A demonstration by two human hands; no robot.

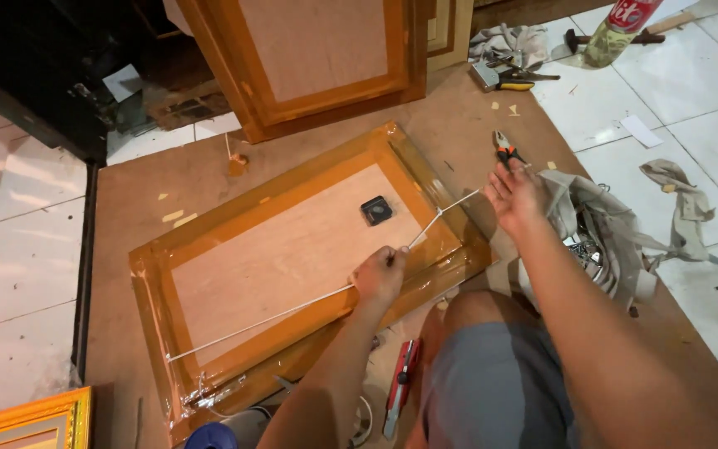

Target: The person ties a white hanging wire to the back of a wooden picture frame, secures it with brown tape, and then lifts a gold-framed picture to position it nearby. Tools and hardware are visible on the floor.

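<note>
L hand (378,276) fisted on white cord (292,309) over frame back (292,249); R hand (515,195) open, cord end at fingertips, beside frame's R edge. Step, prob.: tensioning hanging cord. Next needs firm pull.

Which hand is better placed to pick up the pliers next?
Right, probably. The right hand is open and empty, its fingertips just short of the pliers. The left hand is closed on the white cord over the frame.

Glossy wrapped wooden frame (309,249), matt backing, perhaps plastic cord (292,309)
</note>
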